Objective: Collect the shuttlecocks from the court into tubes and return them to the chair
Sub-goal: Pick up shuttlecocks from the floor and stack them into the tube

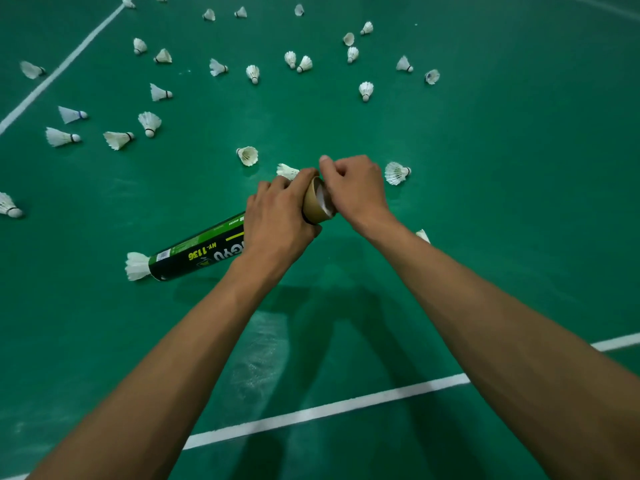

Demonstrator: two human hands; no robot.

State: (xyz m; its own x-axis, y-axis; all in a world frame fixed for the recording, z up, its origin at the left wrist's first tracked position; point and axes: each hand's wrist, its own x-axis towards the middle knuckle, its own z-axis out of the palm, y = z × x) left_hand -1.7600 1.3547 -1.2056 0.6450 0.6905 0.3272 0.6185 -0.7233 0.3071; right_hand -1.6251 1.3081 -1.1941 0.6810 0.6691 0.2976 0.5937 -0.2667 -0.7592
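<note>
Left hand (277, 216) grips the tube (201, 252) near its mouth; right hand (353, 188) curls there, grasp unclear.

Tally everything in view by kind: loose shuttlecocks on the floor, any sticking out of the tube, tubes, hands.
tube: 1
shuttlecock sticking out of its far end: 1
loose shuttlecocks on the floor: 28, two partly hidden
hands: 2, left hand, right hand
total: 32

place: badminton court
floor (502, 188): green sports mat, slightly glossy
lines (329, 409): white, one crossing near, one running off far left
shuttlecocks (149, 122): many, white, scattered about
</note>
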